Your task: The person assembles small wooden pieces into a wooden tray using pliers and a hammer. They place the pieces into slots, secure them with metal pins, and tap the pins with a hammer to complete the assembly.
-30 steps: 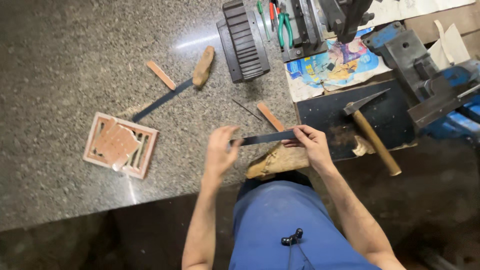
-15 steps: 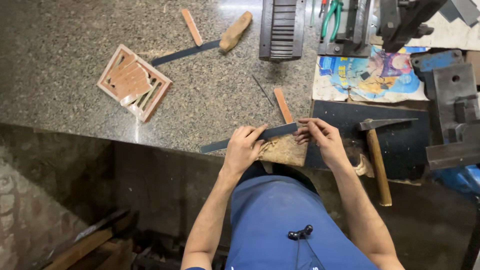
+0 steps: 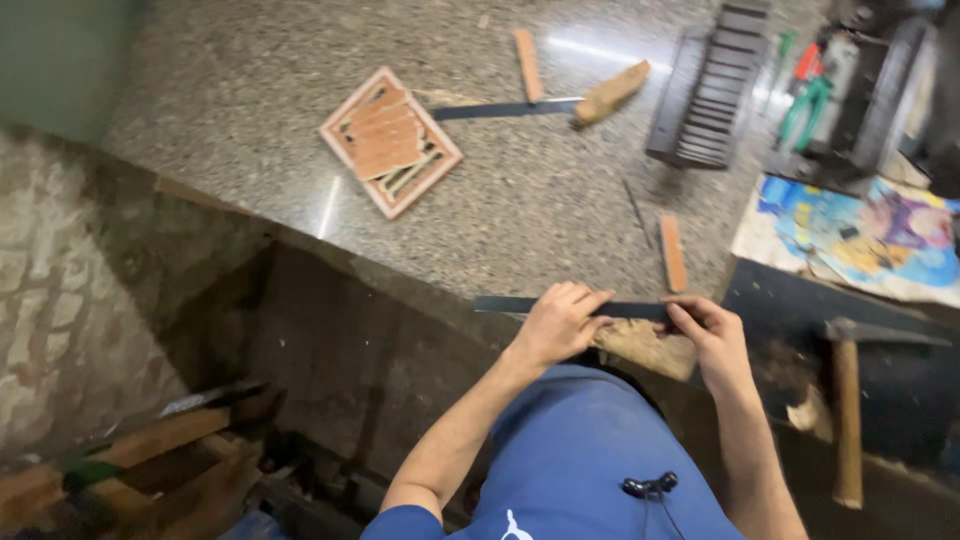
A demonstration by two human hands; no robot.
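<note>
- Speckled granite counter (image 3: 250, 110) fills the head view, with a dark drop and brick wall at its near edge.
- Left hand (image 3: 556, 322) and right hand (image 3: 712, 335) each close their fingers on a dark blade (image 3: 633, 310), held flat across a wood block (image 3: 648, 346) at the counter's edge.
- Judged step: working the blade along the block; the next stroke needs a level, steady pull.
- Nearby: a framed wooden tile (image 3: 390, 140), a wood-handled knife (image 3: 545, 103), two wood strips, a black ribbed part (image 3: 710, 85), a hammer (image 3: 848, 400). Nothing blocks the hands.
</note>
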